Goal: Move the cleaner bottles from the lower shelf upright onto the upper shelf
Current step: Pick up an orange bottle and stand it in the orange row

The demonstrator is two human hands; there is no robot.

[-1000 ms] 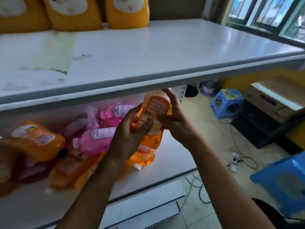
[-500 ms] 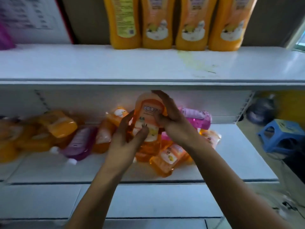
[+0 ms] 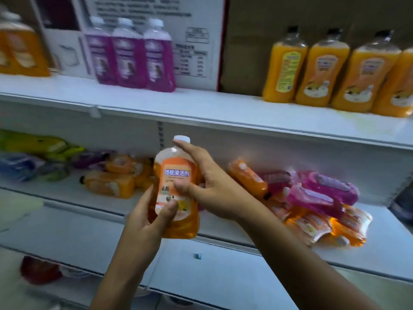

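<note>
Orange floor-cleaner bottle [image 3: 176, 189] upright, left hand [image 3: 147, 218] gripping its base, right hand [image 3: 205, 182] fingers curled round its shoulder, before the upper shelf [image 3: 223, 110]

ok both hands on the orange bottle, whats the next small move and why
Probably lift the orange bottle straight up above the upper shelf edge. It is already upright, cap on top, gripped by the left hand and right hand, but sits below that edge. The bare stretch between the purple bottles and yellow bottles looks free.
</note>
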